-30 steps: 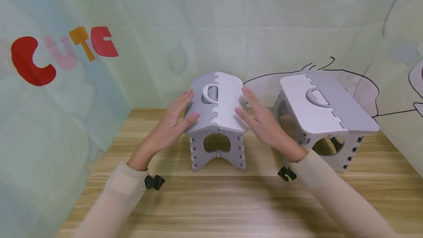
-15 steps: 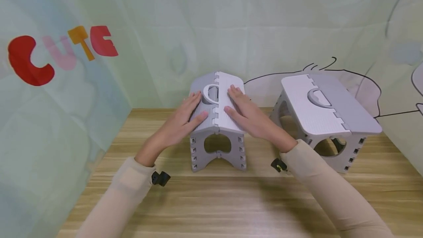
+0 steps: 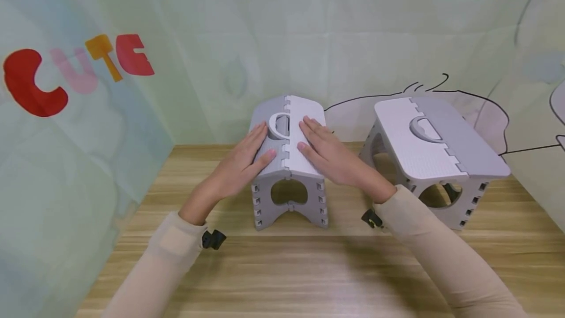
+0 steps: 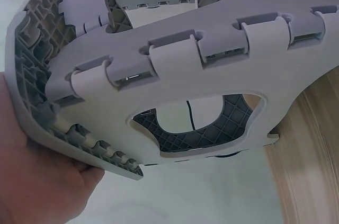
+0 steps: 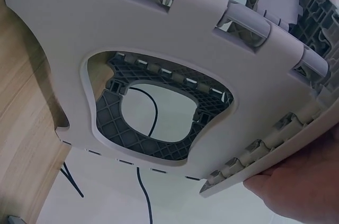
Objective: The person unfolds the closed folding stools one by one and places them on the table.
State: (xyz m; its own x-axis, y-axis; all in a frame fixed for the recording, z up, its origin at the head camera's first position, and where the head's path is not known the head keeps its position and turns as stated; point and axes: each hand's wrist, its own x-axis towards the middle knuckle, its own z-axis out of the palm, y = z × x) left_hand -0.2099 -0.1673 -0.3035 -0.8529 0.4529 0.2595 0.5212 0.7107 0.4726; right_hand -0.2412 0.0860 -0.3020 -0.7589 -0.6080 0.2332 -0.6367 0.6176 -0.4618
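A grey and white folding stool [image 3: 289, 190] stands on its legs in the middle of the head view, its two-panel top raised along the hinged centre line like a low roof. My left hand [image 3: 240, 163] lies with straight fingers on the grey left panel, beside the carry handle [image 3: 274, 126]. On the white right panel rests my right hand [image 3: 331, 153], fingers extended. Both wrist views look from the side at the stool's legs [image 4: 222, 75] and the underside of its top; each hand [image 5: 302, 181] shows at the top's outer side.
A second folding stool [image 3: 423, 161] stands at the right with its top flat. Both stools are on a wood-grain table [image 3: 282, 269]. A printed cloth [image 3: 282, 38] hangs behind and along the left side, with large coloured letters [image 3: 37, 82].
Both hands came inward from the sides of the stool's top and settled onto its panels. In the last half second they have barely moved; the top is still peaked.
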